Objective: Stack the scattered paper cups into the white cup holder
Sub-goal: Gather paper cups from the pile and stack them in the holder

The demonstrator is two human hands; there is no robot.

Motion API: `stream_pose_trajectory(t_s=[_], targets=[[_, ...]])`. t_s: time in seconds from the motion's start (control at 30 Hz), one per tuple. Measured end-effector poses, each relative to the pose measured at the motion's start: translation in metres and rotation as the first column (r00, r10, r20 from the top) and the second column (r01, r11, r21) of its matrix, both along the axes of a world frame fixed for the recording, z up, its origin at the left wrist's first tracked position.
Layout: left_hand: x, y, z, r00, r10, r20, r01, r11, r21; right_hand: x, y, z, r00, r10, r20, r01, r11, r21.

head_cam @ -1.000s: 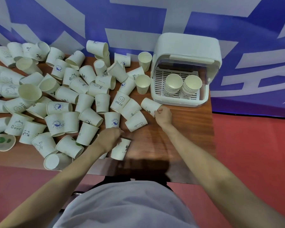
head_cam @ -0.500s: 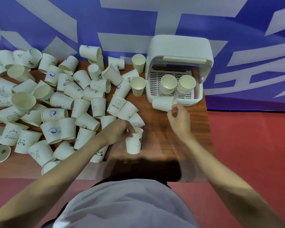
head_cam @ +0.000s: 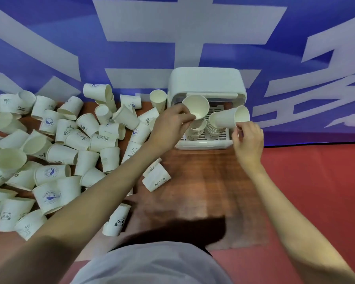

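Left hand (head_cam: 171, 125): reaches over the near-left part of the holder, grip pinching a plain white paper cup (head_cam: 196, 107) low on its wall, mouth tilted toward the camera, raised above the left stack.
Right hand (head_cam: 248, 138): at the holder's near-right corner, grip pinching the base of a second white paper cup (head_cam: 231, 118), which lies nearly on its side with the mouth turned right, above the right stack.
White plastic cup holder (head_cam: 207, 80): stands at the far right of the bench, against the wall, front open, slotted tray inside.
Left stack of nested white cups (head_cam: 195, 130): upright on the tray, partly hidden by the held cup.
Right stack of nested white cups (head_cam: 214, 128): upright on the tray, just beside the left stack.
Scattered white paper cups (head_cam: 55, 152): heaped over the left half of the bench, most on their sides, some upright; several printed with blue logos, "HELLO", a panda or a percent sign.
Brown wooden bench (head_cam: 203, 181): bare wood near the holder, with a dark shadow at the near edge.
Blue wall with white shapes (head_cam: 131, 37): behind the bench.
Red floor (head_cam: 316, 191): to the right.
Grey shirt (head_cam: 152, 265): at the near edge.
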State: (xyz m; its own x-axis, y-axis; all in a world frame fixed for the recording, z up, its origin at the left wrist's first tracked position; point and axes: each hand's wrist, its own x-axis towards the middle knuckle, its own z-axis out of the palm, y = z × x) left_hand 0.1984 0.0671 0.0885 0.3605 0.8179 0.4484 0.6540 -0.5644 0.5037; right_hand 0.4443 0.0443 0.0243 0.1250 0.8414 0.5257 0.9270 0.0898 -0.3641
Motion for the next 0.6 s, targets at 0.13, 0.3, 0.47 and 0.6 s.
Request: stream_pose_trajectory(t_s=[0.13,0.3,0.47,0.6], targets=[[0.011,0.016,-0.018,0.995,0.011,-0.095,-0.012,1.0,-0.014,0.0,0.011,-0.01,0.987,0.061,0.15,-0.059,0.998,-0.016],[0.021,0.028,-0.044,0.994,0.005,-0.113,-0.012,0.998,-0.063,0.0,0.026,-0.018,0.973,0.116,0.198,-0.104,0.992,-0.07],[0.03,0.036,-0.051,0.995,0.017,-0.103,-0.027,0.995,-0.097,-0.004,0.039,-0.023,0.957,0.161,0.241,-0.125,0.979,-0.16],[0.034,0.038,-0.057,0.99,-0.016,-0.144,0.007,0.998,-0.064,-0.006,0.045,-0.026,0.95,0.166,0.265,-0.098,0.963,-0.253]])
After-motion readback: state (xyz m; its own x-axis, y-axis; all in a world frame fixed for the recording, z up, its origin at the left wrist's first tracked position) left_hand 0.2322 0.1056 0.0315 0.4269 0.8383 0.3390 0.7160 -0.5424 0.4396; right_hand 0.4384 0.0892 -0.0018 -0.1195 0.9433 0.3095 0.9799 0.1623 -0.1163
